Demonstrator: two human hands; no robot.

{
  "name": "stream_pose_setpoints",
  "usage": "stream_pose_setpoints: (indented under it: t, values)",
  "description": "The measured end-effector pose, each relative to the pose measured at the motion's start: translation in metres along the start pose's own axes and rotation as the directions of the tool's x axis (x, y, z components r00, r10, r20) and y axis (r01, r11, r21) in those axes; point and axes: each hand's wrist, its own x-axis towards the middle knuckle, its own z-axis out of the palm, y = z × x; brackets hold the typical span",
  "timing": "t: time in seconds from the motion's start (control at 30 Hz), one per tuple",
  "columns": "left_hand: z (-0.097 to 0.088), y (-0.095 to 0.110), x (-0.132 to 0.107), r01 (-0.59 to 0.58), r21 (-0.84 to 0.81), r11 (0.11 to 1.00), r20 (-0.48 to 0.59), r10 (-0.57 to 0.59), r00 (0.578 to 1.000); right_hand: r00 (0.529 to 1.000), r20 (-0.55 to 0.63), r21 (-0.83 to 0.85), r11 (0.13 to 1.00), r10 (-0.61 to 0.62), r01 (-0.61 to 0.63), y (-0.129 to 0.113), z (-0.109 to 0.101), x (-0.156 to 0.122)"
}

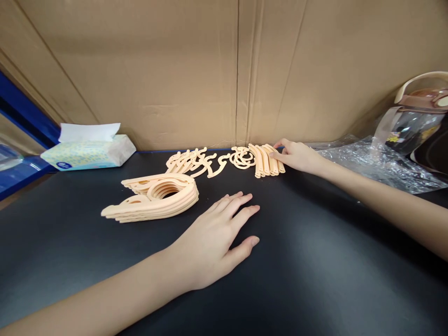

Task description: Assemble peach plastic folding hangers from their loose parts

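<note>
My left hand [213,242] lies flat on the black table [315,270], fingers stretched out, holding nothing. Just to its left sits a neat stack of peach plastic hanger bodies [156,196]. My right hand [297,156] reaches to the far edge and touches a row of peach rod-like pieces [266,160] with its fingertips; whether it grips one I cannot make out. Loose peach hook parts [196,162] lie spread between the stack and the rods.
A tissue pack [89,151] sits at the back left by a blue frame [21,116]. Crumpled clear plastic wrap [374,161] and a bagged item [420,116] lie at the right. A cardboard wall [224,70] closes the back.
</note>
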Motion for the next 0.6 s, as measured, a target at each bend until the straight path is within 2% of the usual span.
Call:
stream_pose_setpoints:
  t: [0.2, 0.47, 0.6]
  values:
    - [-0.0043, 0.0022, -0.0006, 0.018, -0.001, 1.0, 0.062, -0.018, 0.998, 1.0, -0.024, 0.015, 1.0, 0.008, -0.008, 0.0011, 0.0018, 0.0017]
    - [-0.004, 0.0018, -0.0005, 0.011, -0.007, 1.0, 0.053, -0.011, 0.999, 0.995, -0.095, 0.028, 1.0, 0.016, -0.013, 0.0066, -0.0038, 0.0058]
    - [-0.0042, 0.0027, 0.0001, 0.004, -0.033, 0.999, 0.021, -0.003, 1.0, 0.996, -0.088, 0.023, 1.0, -0.002, 0.004, 0.0072, -0.0052, 0.005]
